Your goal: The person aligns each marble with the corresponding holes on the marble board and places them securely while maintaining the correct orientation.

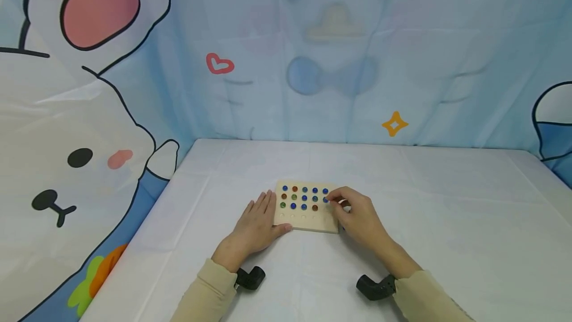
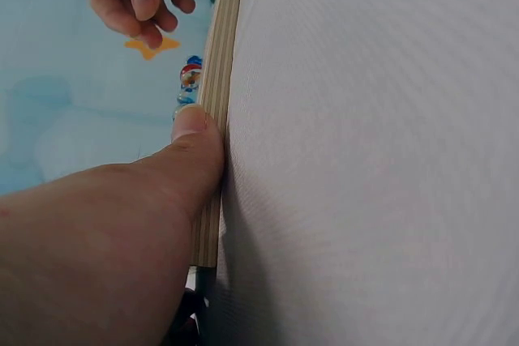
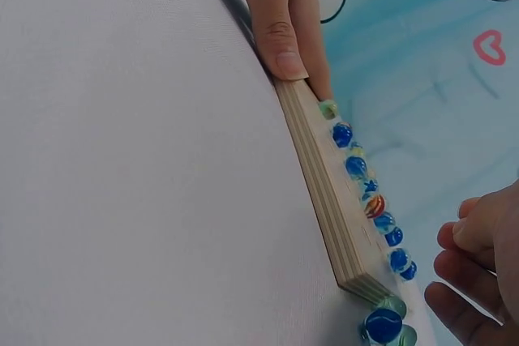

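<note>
Head view: wooden board (image 1: 308,222) with marbles (image 1: 304,198) on worktop (image 1: 447,222).
Left hand (image 1: 256,227) flat, fingers straight, bracing board edge; right hand (image 1: 357,215) fingertips pinch a blue marble (image 1: 325,200).

Light: bright, even, soft faint shadows | Glare: none | Focus: wrist views softly blurred (close range) | Edges: head view bowed

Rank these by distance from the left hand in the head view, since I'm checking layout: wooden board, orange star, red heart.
1. wooden board, touching the left hand, on the table.
2. red heart, backdrop, upper left.
3. orange star, backdrop, far right.
</note>
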A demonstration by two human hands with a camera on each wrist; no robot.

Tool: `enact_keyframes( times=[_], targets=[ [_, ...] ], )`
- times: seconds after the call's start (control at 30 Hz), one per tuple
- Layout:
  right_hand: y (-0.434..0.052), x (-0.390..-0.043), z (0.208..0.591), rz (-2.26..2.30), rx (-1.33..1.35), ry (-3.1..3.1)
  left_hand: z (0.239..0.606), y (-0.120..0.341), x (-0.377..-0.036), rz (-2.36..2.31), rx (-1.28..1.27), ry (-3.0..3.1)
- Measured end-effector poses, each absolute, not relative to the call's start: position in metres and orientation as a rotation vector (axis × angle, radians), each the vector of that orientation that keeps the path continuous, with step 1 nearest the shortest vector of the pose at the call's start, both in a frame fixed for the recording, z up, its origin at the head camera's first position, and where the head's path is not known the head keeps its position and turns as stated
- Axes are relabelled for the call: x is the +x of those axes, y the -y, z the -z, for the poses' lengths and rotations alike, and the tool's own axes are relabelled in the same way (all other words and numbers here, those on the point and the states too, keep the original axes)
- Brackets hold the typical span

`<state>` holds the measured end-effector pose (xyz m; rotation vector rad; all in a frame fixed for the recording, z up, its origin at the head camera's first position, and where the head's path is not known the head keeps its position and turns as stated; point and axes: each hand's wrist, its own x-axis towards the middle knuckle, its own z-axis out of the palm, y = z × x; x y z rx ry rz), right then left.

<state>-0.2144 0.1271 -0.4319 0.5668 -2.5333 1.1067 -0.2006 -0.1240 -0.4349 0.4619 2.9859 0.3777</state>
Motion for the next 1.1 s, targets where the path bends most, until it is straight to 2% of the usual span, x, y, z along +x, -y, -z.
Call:
enact_keyframes(
  times=[1.1],
  targets=[
    [-0.175,-0.203,0.45,-1.042,0.401,2.544,0.434,0.124,-0.198,-0.422,0.458,-2.972]
  ],
)
